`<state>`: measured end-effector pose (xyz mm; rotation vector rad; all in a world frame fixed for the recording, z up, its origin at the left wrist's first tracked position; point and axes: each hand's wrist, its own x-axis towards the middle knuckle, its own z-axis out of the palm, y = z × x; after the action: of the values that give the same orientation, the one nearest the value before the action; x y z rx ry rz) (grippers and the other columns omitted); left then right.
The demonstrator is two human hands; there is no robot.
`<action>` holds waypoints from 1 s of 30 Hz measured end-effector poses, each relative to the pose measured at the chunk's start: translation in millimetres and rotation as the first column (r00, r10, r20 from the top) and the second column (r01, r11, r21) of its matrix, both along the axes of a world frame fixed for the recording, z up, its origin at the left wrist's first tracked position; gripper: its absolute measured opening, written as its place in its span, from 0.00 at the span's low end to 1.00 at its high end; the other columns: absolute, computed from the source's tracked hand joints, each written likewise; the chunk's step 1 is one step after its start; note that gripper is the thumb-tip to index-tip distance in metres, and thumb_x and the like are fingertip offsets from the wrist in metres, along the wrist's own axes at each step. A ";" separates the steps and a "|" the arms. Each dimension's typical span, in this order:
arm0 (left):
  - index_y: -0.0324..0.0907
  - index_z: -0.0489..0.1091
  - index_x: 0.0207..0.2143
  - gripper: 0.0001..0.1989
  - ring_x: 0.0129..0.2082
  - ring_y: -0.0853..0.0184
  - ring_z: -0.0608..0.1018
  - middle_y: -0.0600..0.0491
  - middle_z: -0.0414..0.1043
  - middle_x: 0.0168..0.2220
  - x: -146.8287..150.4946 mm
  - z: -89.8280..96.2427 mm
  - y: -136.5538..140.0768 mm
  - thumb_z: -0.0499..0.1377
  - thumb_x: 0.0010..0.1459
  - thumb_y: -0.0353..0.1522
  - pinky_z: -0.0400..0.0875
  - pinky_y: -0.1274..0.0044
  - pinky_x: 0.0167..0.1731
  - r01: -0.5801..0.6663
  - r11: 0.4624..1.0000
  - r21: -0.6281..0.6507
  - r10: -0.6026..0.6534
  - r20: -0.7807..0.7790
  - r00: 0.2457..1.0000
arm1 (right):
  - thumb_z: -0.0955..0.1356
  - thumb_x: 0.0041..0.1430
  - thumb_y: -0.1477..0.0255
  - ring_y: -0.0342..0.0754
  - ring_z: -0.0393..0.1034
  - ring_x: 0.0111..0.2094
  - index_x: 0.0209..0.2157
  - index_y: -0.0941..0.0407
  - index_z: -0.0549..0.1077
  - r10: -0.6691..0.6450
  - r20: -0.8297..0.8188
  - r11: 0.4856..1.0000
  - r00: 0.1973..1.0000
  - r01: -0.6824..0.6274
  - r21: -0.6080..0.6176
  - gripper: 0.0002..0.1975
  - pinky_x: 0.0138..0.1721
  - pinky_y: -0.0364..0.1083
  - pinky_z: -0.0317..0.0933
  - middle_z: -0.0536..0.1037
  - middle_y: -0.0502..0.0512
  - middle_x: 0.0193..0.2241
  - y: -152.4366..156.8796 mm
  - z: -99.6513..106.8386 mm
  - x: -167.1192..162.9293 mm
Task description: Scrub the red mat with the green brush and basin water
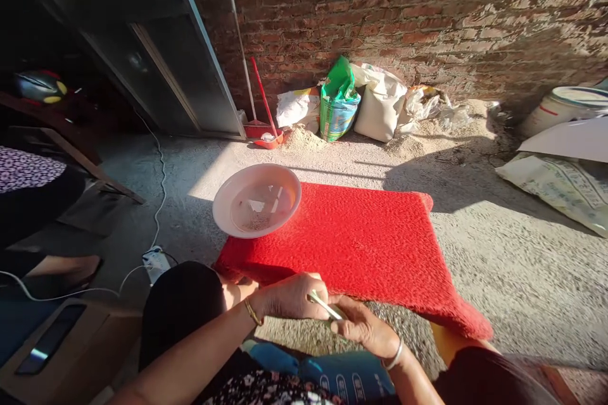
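My left hand (295,296) is closed around one end of a thin pale green-white strip (323,304); I cannot tell whether it is a stalk or a flat band. At the strip's lower end, the thumb and fingers of my right hand (365,328) pinch it. Both hands are close together over my lap, just in front of the near edge of a red fleecy cloth (361,234). A pale plastic basin (221,212) stands at the cloth's far left corner, with small dark grains at the bottom.
A blue bag (342,374) lies below my hands. Along the brick wall stand a green sack (339,107), a white sack (382,107) and a red dustpan (270,139). At left are a power strip (156,264), a phone (51,338) and another person's foot (66,267).
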<state>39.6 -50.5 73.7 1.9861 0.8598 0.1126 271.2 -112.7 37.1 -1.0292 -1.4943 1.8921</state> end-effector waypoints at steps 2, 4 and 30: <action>0.43 0.77 0.36 0.08 0.35 0.70 0.75 0.55 0.75 0.37 -5.5 2.0 6.8 0.66 0.59 0.38 0.70 0.78 0.36 -0.055 0.998 0.009 0.054 0.085 0.995 | 0.75 0.53 0.42 0.54 0.73 0.41 0.54 0.52 0.80 -0.056 -0.024 0.998 0.998 0.055 -0.035 0.35 0.46 0.52 0.69 0.82 0.54 0.42 3.2 1.5 0.4; 0.45 0.76 0.50 0.15 0.42 0.68 0.78 0.52 0.76 0.49 -15.5 -0.6 15.4 0.64 0.64 0.41 0.76 0.76 0.42 -0.170 0.984 0.055 0.157 0.194 0.968 | 0.74 0.55 0.44 0.57 0.73 0.47 0.55 0.52 0.80 -0.209 0.021 0.978 0.978 0.209 -0.001 0.34 0.50 0.54 0.68 0.81 0.56 0.48 9.1 3.4 3.1; 0.55 0.70 0.68 0.35 0.70 0.45 0.67 0.42 0.65 0.72 -49.2 -78.7 29.1 0.63 0.63 0.56 0.55 0.49 0.70 -0.044 0.517 0.855 0.269 -0.113 0.957 | 0.63 0.68 0.47 0.60 0.71 0.42 0.62 0.51 0.78 -0.617 0.733 0.478 -0.286 0.604 0.638 0.32 0.49 0.58 0.67 0.76 0.64 0.43 12.2 4.3 165.5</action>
<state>-9.5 -21.4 -5.0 2.8819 1.3091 0.5039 436.7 -100.5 41.4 -2.6622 -0.8458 0.1356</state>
